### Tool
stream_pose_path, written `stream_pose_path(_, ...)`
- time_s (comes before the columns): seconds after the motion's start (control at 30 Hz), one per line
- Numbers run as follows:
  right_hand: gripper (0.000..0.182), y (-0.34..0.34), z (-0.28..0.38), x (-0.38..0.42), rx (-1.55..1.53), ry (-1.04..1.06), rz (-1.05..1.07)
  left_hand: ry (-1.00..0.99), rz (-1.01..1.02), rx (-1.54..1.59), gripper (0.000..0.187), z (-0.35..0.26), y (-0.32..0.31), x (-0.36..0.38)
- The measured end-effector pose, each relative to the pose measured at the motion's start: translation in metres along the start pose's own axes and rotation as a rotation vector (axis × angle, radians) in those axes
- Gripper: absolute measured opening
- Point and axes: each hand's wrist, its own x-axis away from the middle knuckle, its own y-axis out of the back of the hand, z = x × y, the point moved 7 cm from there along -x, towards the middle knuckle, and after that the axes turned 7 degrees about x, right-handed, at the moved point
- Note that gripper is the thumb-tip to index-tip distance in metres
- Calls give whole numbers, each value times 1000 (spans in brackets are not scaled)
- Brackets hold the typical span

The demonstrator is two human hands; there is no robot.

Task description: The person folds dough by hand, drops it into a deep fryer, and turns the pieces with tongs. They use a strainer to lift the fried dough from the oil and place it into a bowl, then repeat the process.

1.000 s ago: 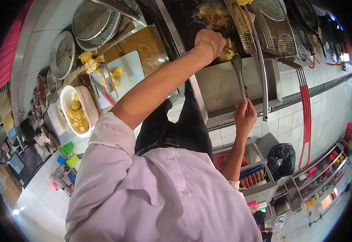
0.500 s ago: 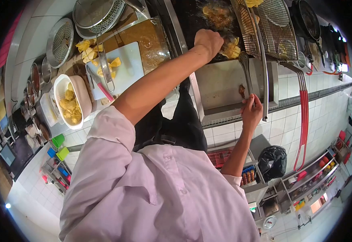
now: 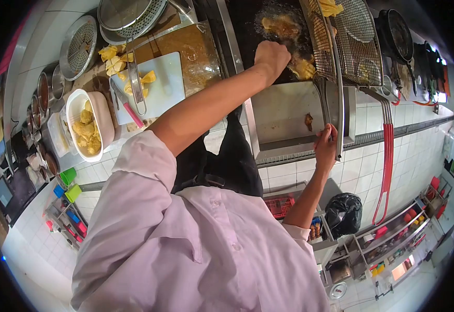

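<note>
Landmark: dark fryer vat of bubbling oil (image 3: 260, 31), top centre of view.

- Steel drain shelf (image 3: 284, 112) sits directly below the vat on the person's side; one small brown crumb (image 3: 308, 121) lies on it.
- Wire-mesh fry baskets (image 3: 349, 47) sit to the vat's right, a yellow fried piece (image 3: 332, 7) in the upper one; long red-handled basket grip (image 3: 387, 161) runs down and away from them.
- White cutting board (image 3: 162, 91) lies left of the vat, yellow folded dumplings (image 3: 113, 58) at its far corner, red-handled knife (image 3: 127, 106) and steel tongs (image 3: 136, 86) on it. White oval tub of the same dumplings (image 3: 85, 130) further left.
- Left hand (image 3: 271, 56) is over the vat's near edge, closed in a fist. What it grips: cannot tell, fingers face away. A cluster of golden fried dumplings (image 3: 304, 67) floats just right of that fist, touching or nearly so.
- Right hand (image 3: 325, 148) is below the shelf's front edge, fingers wrapped round the end of a long steel skimmer handle (image 3: 322, 101).

Key relation: skimmer's long axis runs from right hand straight up to the golden cluster; its head sits at the vat's near right corner, at the cluster. Left hand nearer the cluster than right.
</note>
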Motion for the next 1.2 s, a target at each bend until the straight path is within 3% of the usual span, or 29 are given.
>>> stream_pose_path(0.3,24,2,5,0,67,-12,14,-35,-50,24,13,-8,-9,-15)
stream_pose_path(0.5,27,8,26,-8,181,121,-29,-29,29,-28,13,-4,6,-1)
stream_pose_path(0.67,28,7,38,-14,224,38,-72,15,14,41,11,16,11,18)
stream_pose_path(0.8,31,0,43,-3,253,33,-96,46,-173,178,10,36,27,52)
stream_pose_path(0.93,31,-32,54,25,42,-49,22,146,-177,310,23,55,51,91)
stream_pose_path(1.07,36,-67,67,24,148,13,72,281,-152,402,30,66,63,134)
stream_pose_path(1.17,36,-87,90,3,339,350,22,332,-243,473,30,76,61,166)
stream_pose_path(1.2,35,-90,106,-1,400,252,78,378,-219,522,31,80,59,176)
